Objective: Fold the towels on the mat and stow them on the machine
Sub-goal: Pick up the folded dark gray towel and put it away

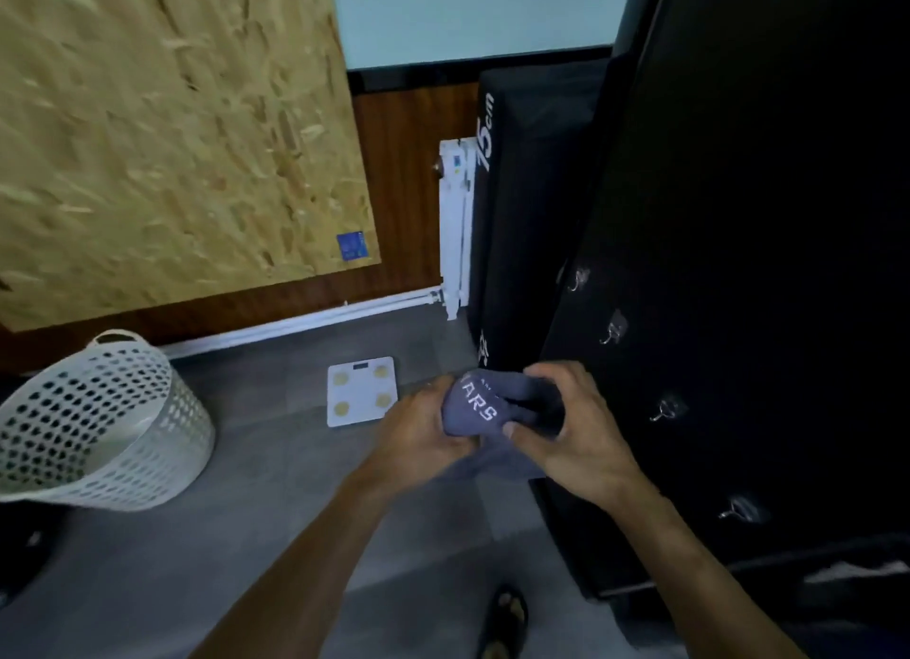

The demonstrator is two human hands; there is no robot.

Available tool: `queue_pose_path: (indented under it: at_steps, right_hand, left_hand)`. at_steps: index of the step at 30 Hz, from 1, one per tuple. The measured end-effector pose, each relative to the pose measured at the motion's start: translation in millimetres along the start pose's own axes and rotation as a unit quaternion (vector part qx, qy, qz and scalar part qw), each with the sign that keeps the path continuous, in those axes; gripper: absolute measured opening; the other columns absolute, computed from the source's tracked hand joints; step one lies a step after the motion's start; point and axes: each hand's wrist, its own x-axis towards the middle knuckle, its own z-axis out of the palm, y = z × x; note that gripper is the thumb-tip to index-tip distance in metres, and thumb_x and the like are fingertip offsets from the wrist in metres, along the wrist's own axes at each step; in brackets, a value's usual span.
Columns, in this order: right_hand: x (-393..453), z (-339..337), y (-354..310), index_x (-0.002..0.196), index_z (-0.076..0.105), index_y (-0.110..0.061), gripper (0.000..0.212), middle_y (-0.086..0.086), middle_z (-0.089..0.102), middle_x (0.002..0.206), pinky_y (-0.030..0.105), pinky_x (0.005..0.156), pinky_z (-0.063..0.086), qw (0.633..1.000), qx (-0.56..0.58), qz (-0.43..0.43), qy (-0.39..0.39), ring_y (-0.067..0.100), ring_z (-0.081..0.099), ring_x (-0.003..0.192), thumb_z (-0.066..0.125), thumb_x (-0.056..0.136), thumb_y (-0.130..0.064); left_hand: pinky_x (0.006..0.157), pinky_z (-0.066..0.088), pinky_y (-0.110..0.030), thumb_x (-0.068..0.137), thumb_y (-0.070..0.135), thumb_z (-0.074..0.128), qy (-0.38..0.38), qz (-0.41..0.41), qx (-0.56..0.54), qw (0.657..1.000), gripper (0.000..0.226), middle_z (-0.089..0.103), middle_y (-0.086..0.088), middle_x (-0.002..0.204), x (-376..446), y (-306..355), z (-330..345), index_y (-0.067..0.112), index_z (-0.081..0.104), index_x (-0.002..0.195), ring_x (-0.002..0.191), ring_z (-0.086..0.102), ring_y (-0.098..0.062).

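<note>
A small grey-blue towel (480, 412) with white lettering is bunched between both hands above the grey floor. My left hand (418, 437) grips its left side, fingers curled under the cloth. My right hand (571, 427) grips its right side, thumb pressed on the lower edge. A loose end of the towel hangs below the hands. The hands are close to the tall black panel (738, 264) on the right. No mat shows in this view.
A white perforated laundry basket (98, 427) lies tilted at the left. A white bathroom scale (362, 390) sits on the floor ahead. A white radiator (455, 225) stands at the wall beside a black padded block (532, 191). Metal hooks (613, 333) dot the black panel. My sandalled foot (504, 624) is below.
</note>
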Motion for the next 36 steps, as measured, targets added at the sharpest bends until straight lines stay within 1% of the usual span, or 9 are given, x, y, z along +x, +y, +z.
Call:
queue_pose_path:
  at_steps: [3,6,9,11,16,19,21,29,36]
  right_hand:
    - [37,12,8,0.106,0.060,-0.032,0.034,-0.016,0.061,0.108,0.011,0.084,0.046,0.994,0.109,0.011,-0.025,-0.005,0.058,0.102,0.074,0.082,-0.013]
    - [79,19,24,0.100,0.062,-0.033,0.019,-0.010,0.066,0.101,0.026,0.085,0.051,0.989,0.142,0.048,-0.022,0.003,0.063,0.094,0.064,0.089,-0.018]
    - [113,14,40,0.096,0.062,-0.040,0.018,-0.013,0.066,0.095,0.036,0.086,0.051,0.986,0.146,0.074,-0.027,0.007,0.064,0.092,0.058,0.085,-0.027]
    - [132,10,52,0.100,0.063,-0.036,0.019,-0.012,0.065,0.098,0.039,0.090,0.050,0.985,0.139,0.090,-0.052,0.009,0.062,0.096,0.058,0.085,-0.026]
    - [169,10,81,0.099,0.064,-0.033,0.020,-0.010,0.064,0.097,0.035,0.091,0.049,0.980,0.118,0.158,-0.036,0.008,0.061,0.096,0.059,0.088,-0.018]
    - [185,14,98,0.098,0.066,-0.027,0.025,-0.004,0.065,0.097,0.026,0.086,0.048,0.966,0.158,0.202,0.047,0.009,0.061,0.095,0.059,0.091,-0.003]
    - [193,20,109,0.101,0.065,-0.019,0.024,0.004,0.064,0.101,0.025,0.084,0.049,0.947,0.178,0.237,0.123,0.014,0.062,0.096,0.057,0.092,0.002]
    - [237,67,143,0.100,0.051,-0.013,0.019,0.003,0.057,0.091,0.016,0.076,0.044,0.810,0.185,0.324,0.453,0.006,0.054,0.081,0.058,0.091,0.002]
    - [277,95,177,0.084,0.057,-0.014,0.026,-0.008,0.056,0.074,0.012,0.064,0.041,0.707,0.126,0.343,0.605,0.001,0.051,0.067,0.050,0.090,0.011]
  left_hand:
    - [0.077,0.051,-0.027,0.064,0.039,0.074,-0.015,0.009,0.005,1.000,0.051,0.065,0.011,0.099,47,-3,6,0.025,0.057,0.110,0.093,0.064,-0.012]
    - [0.072,0.046,-0.015,0.068,0.036,0.082,-0.049,0.001,-0.008,0.999,0.054,0.059,0.020,0.096,90,-5,7,0.030,0.053,0.113,0.088,0.061,-0.001]
    - [0.087,0.045,-0.016,0.074,0.039,0.080,-0.123,-0.009,-0.106,0.987,0.057,0.059,0.013,0.115,133,-10,-1,0.037,0.048,0.121,0.105,0.058,-0.003]
    - [0.101,0.033,-0.017,0.088,0.017,0.060,-0.147,0.003,-0.146,0.978,0.049,0.047,0.002,0.129,171,-11,-8,0.040,0.041,0.128,0.124,0.045,-0.011]
    - [0.120,0.012,-0.037,0.079,0.006,0.056,-0.376,0.096,0.000,0.922,0.044,0.035,-0.004,0.149,272,-17,5,0.015,0.061,0.121,0.142,0.022,-0.015]
    - [0.095,0.042,-0.030,0.076,0.016,0.064,-0.459,0.100,-0.023,0.882,0.021,0.061,0.006,0.111,325,-21,14,0.026,0.061,0.094,0.107,0.054,-0.008]
    - [0.080,0.040,-0.025,0.076,0.023,0.067,-0.497,0.099,-0.019,0.862,0.014,0.062,0.008,0.088,360,-24,22,0.031,0.062,0.086,0.085,0.055,-0.005]
    - [0.067,0.047,-0.018,0.090,0.003,0.058,-0.497,-0.036,-0.227,0.836,0.016,0.069,0.000,0.081,441,-30,95,0.014,0.070,0.090,0.075,0.063,-0.009]
    - [0.076,0.046,-0.027,0.085,0.009,0.066,-0.393,-0.171,-0.352,0.832,0.022,0.064,0.005,0.073,450,-38,162,0.024,0.061,0.069,0.078,0.058,-0.013]
